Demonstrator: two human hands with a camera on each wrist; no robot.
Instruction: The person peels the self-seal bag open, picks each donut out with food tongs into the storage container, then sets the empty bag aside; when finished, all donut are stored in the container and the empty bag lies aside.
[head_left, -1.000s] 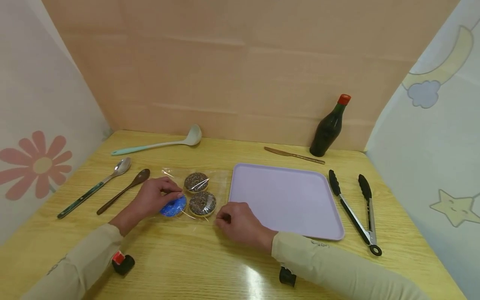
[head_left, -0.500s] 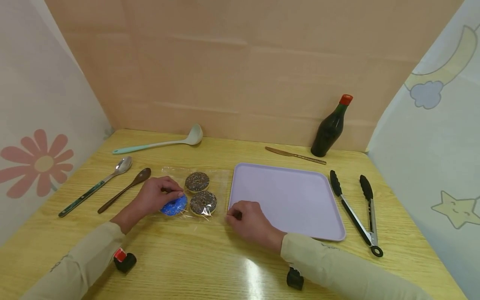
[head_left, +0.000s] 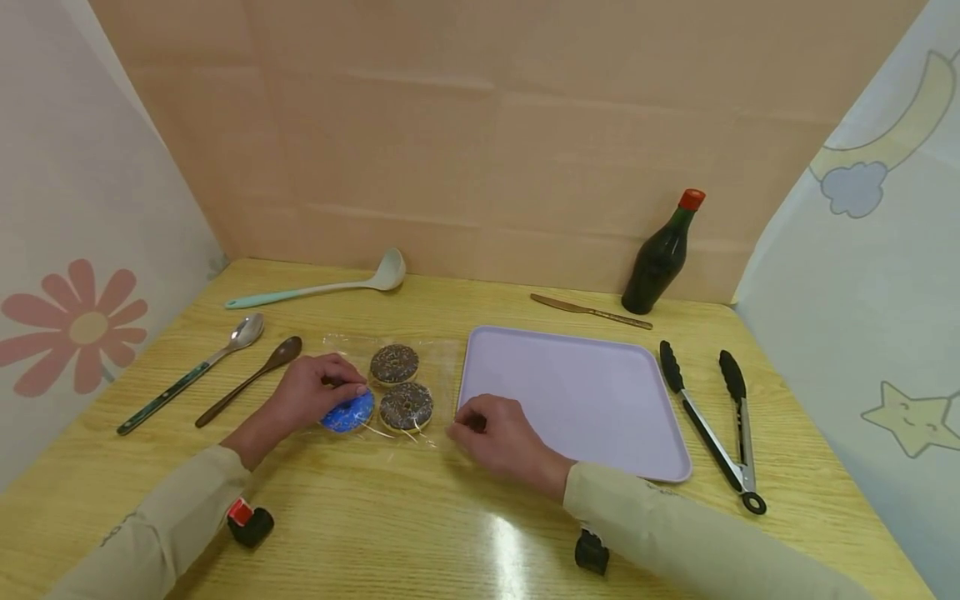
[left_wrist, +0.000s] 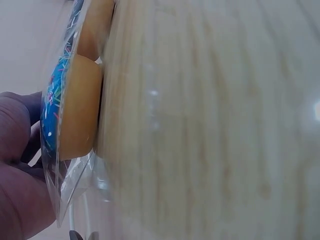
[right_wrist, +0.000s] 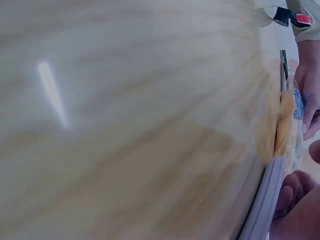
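Note:
A clear plastic bag (head_left: pixel 442 367) lies on the table with three donuts in it. Two donuts are dark with sprinkles (head_left: pixel 405 407), and one is blue with sprinkles (head_left: pixel 347 413). My left hand (head_left: pixel 315 392) pinches the bag at the blue donut, thumb and fingers over its glaze. In the left wrist view the film (left_wrist: pixel 55 190) and the pale side of the blue donut (left_wrist: pixel 80 110) show beside the fingers. At the bag's lower right corner my right hand (head_left: pixel 498 437) has its fingers curled, thumb and index close together; the pinched edge is mostly hidden.
A lilac tray (head_left: pixel 570 392) stands just right of the bag, partly behind my right hand. Tongs (head_left: pixel 723 433) lie beyond it, with a knife (head_left: pixel 588 311) and a bottle (head_left: pixel 658 258) behind. A ladle (head_left: pixel 337 283), metal spoon (head_left: pixel 198 367) and brown spoon (head_left: pixel 255 379) lie left.
My right hand has shifted a little right along the bag's lower edge, then slightly up and back. The left hand and the donuts have stayed in place.

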